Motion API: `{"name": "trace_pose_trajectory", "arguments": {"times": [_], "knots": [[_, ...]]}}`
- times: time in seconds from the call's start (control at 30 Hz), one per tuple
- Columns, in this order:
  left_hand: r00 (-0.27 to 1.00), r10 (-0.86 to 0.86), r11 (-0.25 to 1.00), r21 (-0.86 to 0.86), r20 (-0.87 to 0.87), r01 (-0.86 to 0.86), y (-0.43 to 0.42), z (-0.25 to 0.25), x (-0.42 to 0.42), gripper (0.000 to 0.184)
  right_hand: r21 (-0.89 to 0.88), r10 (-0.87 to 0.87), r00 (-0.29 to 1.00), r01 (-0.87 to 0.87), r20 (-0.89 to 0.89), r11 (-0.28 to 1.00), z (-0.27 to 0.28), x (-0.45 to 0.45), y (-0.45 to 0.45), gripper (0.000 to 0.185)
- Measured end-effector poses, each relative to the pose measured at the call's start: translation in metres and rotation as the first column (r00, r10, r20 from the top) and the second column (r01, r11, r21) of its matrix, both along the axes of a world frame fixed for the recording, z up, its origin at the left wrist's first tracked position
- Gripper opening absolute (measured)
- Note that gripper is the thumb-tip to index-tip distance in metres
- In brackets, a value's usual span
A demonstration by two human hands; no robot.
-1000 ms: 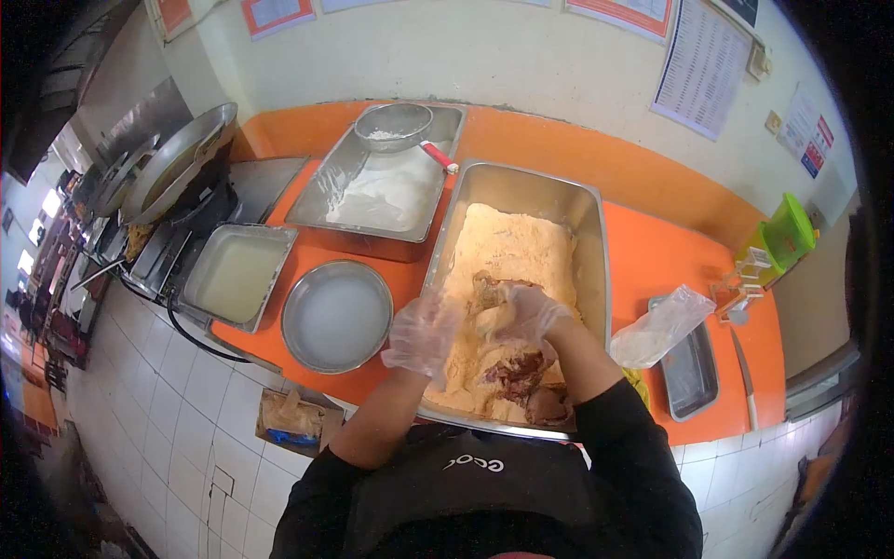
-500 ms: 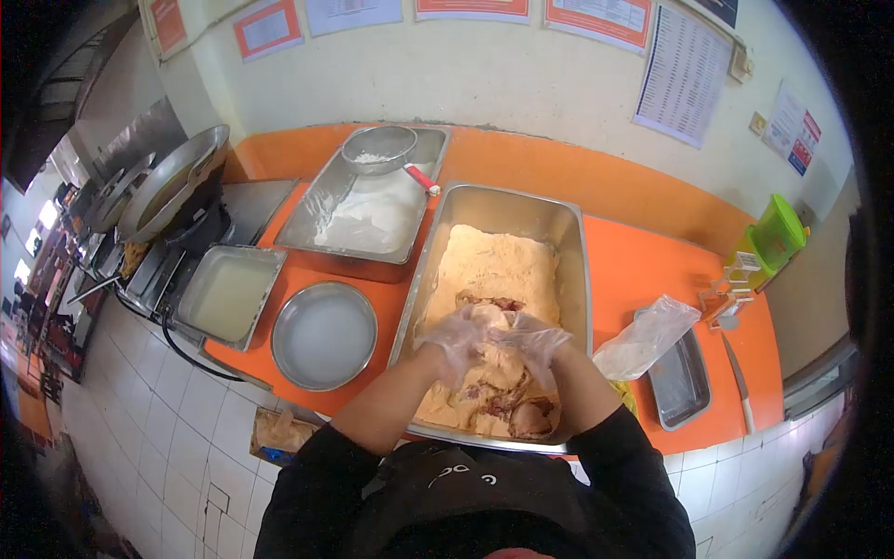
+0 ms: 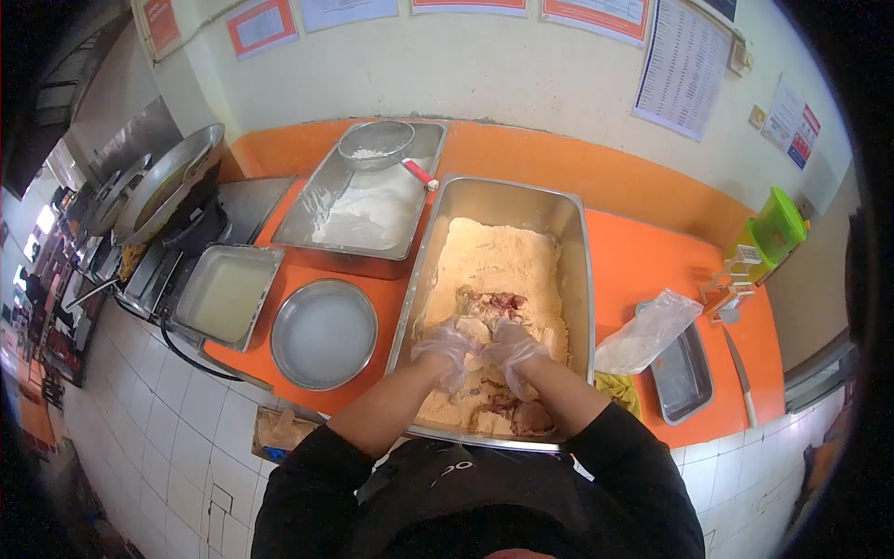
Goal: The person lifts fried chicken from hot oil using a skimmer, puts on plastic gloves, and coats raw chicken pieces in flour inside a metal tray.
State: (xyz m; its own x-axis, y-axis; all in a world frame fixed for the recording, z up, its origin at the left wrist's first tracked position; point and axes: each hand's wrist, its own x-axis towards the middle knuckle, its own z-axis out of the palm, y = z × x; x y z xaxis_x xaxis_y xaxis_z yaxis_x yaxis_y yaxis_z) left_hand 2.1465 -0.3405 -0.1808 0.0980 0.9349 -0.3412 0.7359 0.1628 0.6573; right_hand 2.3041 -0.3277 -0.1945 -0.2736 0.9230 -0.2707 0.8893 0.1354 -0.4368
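Observation:
Both my hands wear clear plastic gloves and are low in a deep steel tray [image 3: 585,279] of orange-tinted flour [image 3: 498,247]. My left hand [image 3: 450,349] is closed round the left side of a flour-coated piece of chicken [image 3: 475,330]. On the other side, my right hand [image 3: 512,349] has its fingers curled in towards the same piece; the fingertips are partly hidden in flour. Just beyond the fingers lies raw reddish chicken [image 3: 498,306], partly coated. More chicken [image 3: 531,418] rests at the tray's near end, by my right forearm.
Left of the tray are a round bowl of cloudy liquid [image 3: 324,337], a square pan of pale liquid [image 3: 223,296], and a white flour tray [image 3: 372,219] with a sieve [image 3: 376,149]. At right are a plastic bag [image 3: 647,335], a small metal tray [image 3: 687,377] and a knife [image 3: 740,373].
My hands have moved slightly down towards me and sunk lower into the flour. More of the reddish chicken beyond them now shows.

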Motion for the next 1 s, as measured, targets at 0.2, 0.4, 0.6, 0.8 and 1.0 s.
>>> {"name": "trace_pose_trajectory", "arguments": {"times": [0.2,0.4,0.6,0.8,1.0], "knots": [[0.964,0.09,0.987,-0.153,0.252,-0.052,0.002,-0.006,-0.003,0.059,-0.011,-0.159,0.983,0.159,-0.092,0.987,0.043,-0.015,-0.022,0.049],[0.435,0.509,0.816,-0.577,0.743,0.031,0.009,-0.006,0.003,0.045,-0.06,-0.188,0.747,0.195,-0.637,0.979,0.048,0.014,-0.009,0.043],[0.911,-0.198,0.98,0.083,0.362,0.18,0.018,-0.003,-0.01,0.048,-0.088,0.096,0.827,-0.173,-0.555,0.981,0.058,0.024,-0.011,0.035],[0.914,-0.371,0.92,0.072,-0.166,0.386,-0.001,0.018,0.013,0.053,0.061,0.179,0.978,-0.186,0.11,0.981,0.068,0.015,-0.017,0.032],[0.878,-0.358,0.886,0.182,-0.317,0.427,-0.008,-0.007,0.024,0.047,0.104,0.298,0.915,-0.336,0.272,0.936,0.042,0.015,-0.012,0.035]]}}
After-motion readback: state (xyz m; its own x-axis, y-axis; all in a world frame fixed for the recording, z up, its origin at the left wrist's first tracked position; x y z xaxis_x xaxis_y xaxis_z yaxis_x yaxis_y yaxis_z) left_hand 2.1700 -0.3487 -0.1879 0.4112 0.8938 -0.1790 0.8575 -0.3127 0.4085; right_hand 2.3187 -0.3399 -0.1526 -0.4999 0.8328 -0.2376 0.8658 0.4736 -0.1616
